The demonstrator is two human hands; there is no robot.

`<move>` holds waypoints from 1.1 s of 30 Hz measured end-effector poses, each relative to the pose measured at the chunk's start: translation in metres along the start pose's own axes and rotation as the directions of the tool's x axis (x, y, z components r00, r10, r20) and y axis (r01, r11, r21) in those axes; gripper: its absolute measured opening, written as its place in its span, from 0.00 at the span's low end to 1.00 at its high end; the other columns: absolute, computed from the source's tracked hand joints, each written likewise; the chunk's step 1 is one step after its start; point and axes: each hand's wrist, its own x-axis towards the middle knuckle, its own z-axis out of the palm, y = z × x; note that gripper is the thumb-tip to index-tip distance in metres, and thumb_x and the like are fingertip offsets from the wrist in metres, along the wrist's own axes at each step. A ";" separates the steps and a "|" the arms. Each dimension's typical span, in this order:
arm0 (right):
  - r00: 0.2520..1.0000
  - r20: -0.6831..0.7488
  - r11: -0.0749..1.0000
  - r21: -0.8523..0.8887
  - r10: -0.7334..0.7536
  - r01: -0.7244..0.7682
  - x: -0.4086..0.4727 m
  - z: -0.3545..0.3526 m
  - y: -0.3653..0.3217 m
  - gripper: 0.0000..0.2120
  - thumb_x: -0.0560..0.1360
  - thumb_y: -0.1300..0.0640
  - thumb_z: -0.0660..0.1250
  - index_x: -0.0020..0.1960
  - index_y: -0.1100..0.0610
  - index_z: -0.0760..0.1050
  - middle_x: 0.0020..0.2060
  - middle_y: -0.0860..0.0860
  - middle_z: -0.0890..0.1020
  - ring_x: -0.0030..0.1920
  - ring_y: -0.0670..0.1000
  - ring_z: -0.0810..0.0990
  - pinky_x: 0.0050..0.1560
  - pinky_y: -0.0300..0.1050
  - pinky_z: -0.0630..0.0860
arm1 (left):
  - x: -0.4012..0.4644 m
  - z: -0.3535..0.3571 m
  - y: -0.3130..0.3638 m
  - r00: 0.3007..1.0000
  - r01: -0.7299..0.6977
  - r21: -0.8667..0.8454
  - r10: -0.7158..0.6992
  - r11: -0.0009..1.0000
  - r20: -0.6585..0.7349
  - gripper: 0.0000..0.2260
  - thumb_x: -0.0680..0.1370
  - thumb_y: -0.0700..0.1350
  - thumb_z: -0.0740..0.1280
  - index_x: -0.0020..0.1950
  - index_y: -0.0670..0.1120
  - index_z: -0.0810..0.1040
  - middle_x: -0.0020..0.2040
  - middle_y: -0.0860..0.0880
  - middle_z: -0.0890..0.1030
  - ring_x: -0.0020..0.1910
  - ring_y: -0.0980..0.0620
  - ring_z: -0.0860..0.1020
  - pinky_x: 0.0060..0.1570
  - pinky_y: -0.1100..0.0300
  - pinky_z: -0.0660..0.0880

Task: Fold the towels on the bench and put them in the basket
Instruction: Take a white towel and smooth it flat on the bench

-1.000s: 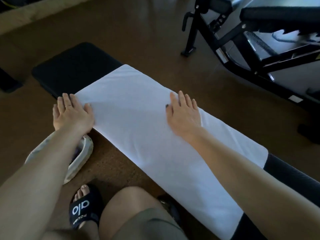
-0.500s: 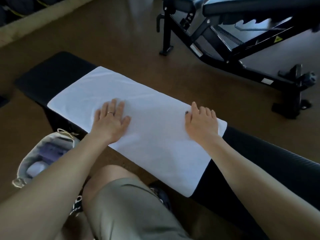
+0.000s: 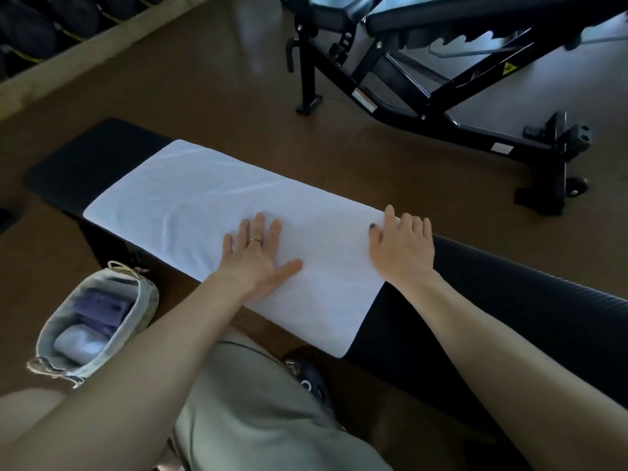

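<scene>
Both palms lie flat with fingers straight on the white towel (image 3: 204, 195) spread over the black bench (image 3: 509, 300): left hand (image 3: 253, 253) mid-towel, right hand (image 3: 401, 246) at its right edge; basket (image 3: 142, 300) on floor beside

Brown floor (image 3: 204, 83), dim (perhaps cork), black incline bench (image 3: 424, 79)

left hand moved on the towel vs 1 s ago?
Yes. The left hand slid from the towel's left end, near the bare bench pad, toward the right hand, and lies flat mid-towel.
</scene>
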 end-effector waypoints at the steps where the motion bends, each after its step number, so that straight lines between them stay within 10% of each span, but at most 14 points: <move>1: 1.000 -0.013 1.000 0.000 -0.019 0.019 0.002 -0.002 -0.004 0.31 0.85 0.41 0.42 0.83 0.56 0.53 0.76 0.60 0.67 0.78 0.61 0.63 0.80 0.59 0.54 | -0.003 -0.001 0.011 1.000 -0.026 0.002 0.026 1.000 0.013 0.40 0.79 0.73 0.49 0.81 0.57 0.33 0.81 0.49 0.29 0.80 0.46 0.31 0.78 0.41 0.36; 6: 0.976 0.006 0.969 0.120 -0.220 0.217 0.000 -0.001 -0.022 0.29 0.86 0.43 0.43 0.83 0.53 0.50 0.81 0.57 0.58 0.81 0.58 0.54 0.81 0.57 0.49 | -0.016 0.013 0.048 0.983 -0.180 0.059 0.177 0.982 0.055 0.42 0.77 0.74 0.51 0.79 0.60 0.28 0.78 0.51 0.24 0.78 0.48 0.26 0.76 0.37 0.34; 12: 0.998 0.057 1.000 -0.026 0.004 -0.003 0.002 -0.006 -0.004 0.33 0.85 0.40 0.40 0.83 0.58 0.49 0.79 0.64 0.62 0.79 0.64 0.58 0.80 0.60 0.52 | -0.027 0.007 0.029 0.971 -0.229 0.072 0.223 0.971 0.084 0.45 0.75 0.75 0.55 0.81 0.61 0.32 0.80 0.53 0.27 0.79 0.48 0.28 0.77 0.38 0.36; 20: 0.931 -0.022 0.926 0.102 -0.364 0.364 0.023 -0.015 -0.115 0.29 0.86 0.45 0.45 0.83 0.57 0.52 0.81 0.57 0.59 0.81 0.58 0.54 0.81 0.57 0.48 | 0.006 -0.033 -0.030 0.985 -0.089 0.080 0.100 0.993 -0.139 0.29 0.86 0.59 0.50 0.84 0.54 0.44 0.84 0.50 0.41 0.83 0.48 0.42 0.80 0.49 0.41; 33: 0.984 -0.041 0.982 0.073 -0.172 0.175 0.075 0.013 -0.173 0.25 0.85 0.46 0.45 0.72 0.57 0.69 0.62 0.55 0.78 0.61 0.58 0.76 0.64 0.53 0.67 | 0.146 -0.053 -0.105 0.919 -0.301 0.112 0.319 0.947 -0.230 0.23 0.87 0.55 0.43 0.84 0.59 0.48 0.84 0.55 0.48 0.82 0.55 0.44 0.80 0.55 0.42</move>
